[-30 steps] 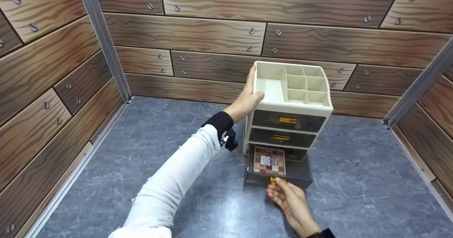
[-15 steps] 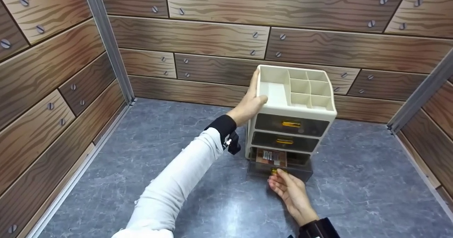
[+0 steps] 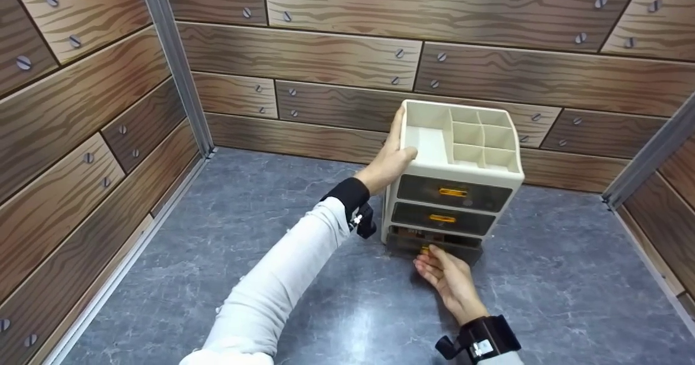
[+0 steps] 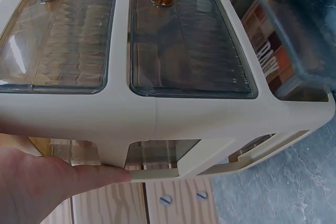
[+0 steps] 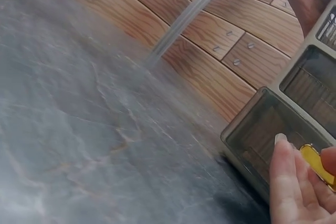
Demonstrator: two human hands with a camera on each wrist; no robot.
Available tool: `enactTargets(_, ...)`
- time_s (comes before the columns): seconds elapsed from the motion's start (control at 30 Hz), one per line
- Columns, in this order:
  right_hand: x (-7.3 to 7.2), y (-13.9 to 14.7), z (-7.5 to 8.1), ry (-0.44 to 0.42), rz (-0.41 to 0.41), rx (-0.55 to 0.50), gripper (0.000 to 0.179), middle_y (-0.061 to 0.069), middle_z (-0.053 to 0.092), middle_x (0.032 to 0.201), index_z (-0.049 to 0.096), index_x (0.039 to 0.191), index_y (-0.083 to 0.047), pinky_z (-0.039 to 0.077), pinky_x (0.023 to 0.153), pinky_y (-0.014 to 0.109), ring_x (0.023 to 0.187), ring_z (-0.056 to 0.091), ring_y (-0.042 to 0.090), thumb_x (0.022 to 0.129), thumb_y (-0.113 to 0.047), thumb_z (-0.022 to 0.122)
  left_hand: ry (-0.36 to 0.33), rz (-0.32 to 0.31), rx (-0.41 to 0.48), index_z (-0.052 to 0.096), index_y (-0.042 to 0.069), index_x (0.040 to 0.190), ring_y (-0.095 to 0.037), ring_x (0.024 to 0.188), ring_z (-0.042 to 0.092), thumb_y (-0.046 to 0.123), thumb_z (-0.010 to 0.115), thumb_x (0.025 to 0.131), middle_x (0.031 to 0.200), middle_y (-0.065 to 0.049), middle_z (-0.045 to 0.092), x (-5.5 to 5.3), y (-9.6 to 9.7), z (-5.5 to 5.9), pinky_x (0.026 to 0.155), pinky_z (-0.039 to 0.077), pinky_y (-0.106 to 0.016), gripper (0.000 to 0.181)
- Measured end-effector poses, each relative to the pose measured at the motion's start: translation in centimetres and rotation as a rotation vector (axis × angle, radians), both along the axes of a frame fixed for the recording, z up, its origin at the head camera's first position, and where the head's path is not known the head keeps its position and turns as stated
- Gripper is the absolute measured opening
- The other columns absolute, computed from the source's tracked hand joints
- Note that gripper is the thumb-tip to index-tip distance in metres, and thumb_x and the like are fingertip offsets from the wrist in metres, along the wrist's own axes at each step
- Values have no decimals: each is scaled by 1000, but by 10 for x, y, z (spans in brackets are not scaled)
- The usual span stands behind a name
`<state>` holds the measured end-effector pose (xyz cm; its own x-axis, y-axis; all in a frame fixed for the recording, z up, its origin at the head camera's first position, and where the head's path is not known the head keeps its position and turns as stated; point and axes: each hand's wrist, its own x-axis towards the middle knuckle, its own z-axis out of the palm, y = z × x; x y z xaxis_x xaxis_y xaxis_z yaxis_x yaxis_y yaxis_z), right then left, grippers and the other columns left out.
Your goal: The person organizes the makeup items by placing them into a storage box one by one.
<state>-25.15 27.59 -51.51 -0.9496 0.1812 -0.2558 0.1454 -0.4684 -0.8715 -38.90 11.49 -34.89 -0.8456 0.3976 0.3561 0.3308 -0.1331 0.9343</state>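
Note:
A cream desktop drawer organizer point(image 3: 461, 170) stands upright, with three smoky see-through drawers under an open compartment top. My left hand point(image 3: 390, 158) grips its left side, thumb over the front top rim. The bottom drawer point(image 3: 403, 245) sticks out slightly from the frame. My right hand point(image 3: 450, 283) pinches that drawer's gold handle point(image 5: 312, 157), thumb on one side and fingers on the other. Inside the bottom drawer, a brown checkered flat box with white lettering point(image 4: 270, 59) shows through the gap in the left wrist view. Both upper drawers are closed.
The grey marbled tabletop point(image 3: 304, 300) surrounds the organizer. Wood-patterned panels point(image 3: 336, 50) rise behind it and at both sides, joined by metal corner posts point(image 3: 182, 66). Each wrist wears a black strap; the right one point(image 3: 488, 335) carries a small camera mount.
My right hand has pushed the bottom drawer inward, so most of the checkered box has slid out of sight in the head view. My left hand keeps its hold on the organizer.

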Motion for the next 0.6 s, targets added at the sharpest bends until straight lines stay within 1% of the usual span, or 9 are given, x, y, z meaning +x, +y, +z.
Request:
enactTargets(0.13,-7,4,2,6,14,9,21,10,75,81,70,94,0,65,77,28,76,77,20,107,-10,57,-10,10,7,-5,22,169,-31,142,35,-11,46,88,176,-12,0,0,2,2,112,41,-35,102)
enactTargets(0.23,-12,7,3,15,10,10,22,10,75,81,71,93,-1,65,77,28,76,77,20,107,-10,57,1,8,-4,-5,23,169,-32,138,39,-9,48,88,176,-12,0,-1,4,3,109,45,-35,101)
enactTargets(0.33,-16,9,2,26,16,3,22,11,75,81,70,92,-1,65,77,29,76,77,21,107,-9,57,8,7,-15,-5,23,169,-33,138,39,-8,48,89,176,-13,0,-2,5,4,109,46,-35,101)
enactTargets(0.5,-21,10,0,17,41,-3,21,11,75,82,69,93,-2,66,78,30,78,77,22,108,-9,55,-11,23,-14,-4,24,169,-32,145,34,-8,48,88,176,-11,0,-3,2,-1,115,40,-37,101)
enactTargets(0.6,-24,10,1,13,35,3,21,11,75,82,69,94,-2,66,79,30,78,77,22,108,-9,55,-3,24,-10,-4,23,169,-31,147,31,-7,48,88,176,-11,-1,-5,2,-1,117,37,-36,101)
